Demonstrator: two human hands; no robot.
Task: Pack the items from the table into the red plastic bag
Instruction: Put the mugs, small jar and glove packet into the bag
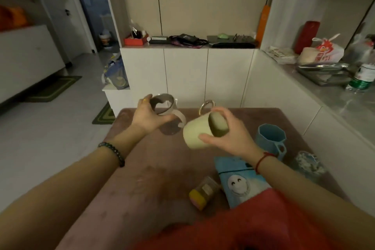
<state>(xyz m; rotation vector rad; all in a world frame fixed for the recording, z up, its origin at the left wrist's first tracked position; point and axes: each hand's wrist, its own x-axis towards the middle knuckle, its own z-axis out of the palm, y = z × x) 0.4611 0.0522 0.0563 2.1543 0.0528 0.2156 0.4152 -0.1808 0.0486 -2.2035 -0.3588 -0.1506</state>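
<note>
Hands were both loaded in the head view, raised above the far half of the pink-covered table (142, 178). The left hand (148, 116) curled around a clear glass mug (165, 105), thumb and fingers clamped on its body, handle hanging toward the table. The right hand (229, 134) gripped a cream mug (199, 133) tipped on its side, fingers wrapped over the rim, mouth facing the person. The red plastic bag (253, 223) lay nearest the person, its opening hard to make out from here. A blue faceted mug (271, 136), a blue smiley-face pouch (239, 180), a yellow-capped jar (203, 193) on its side and a crumpled clear wrapper (308, 163) waited on the table. To pack well, I judged each mug should go down into the bag singly and gently, glass one kept from knocking the cream one.
</note>
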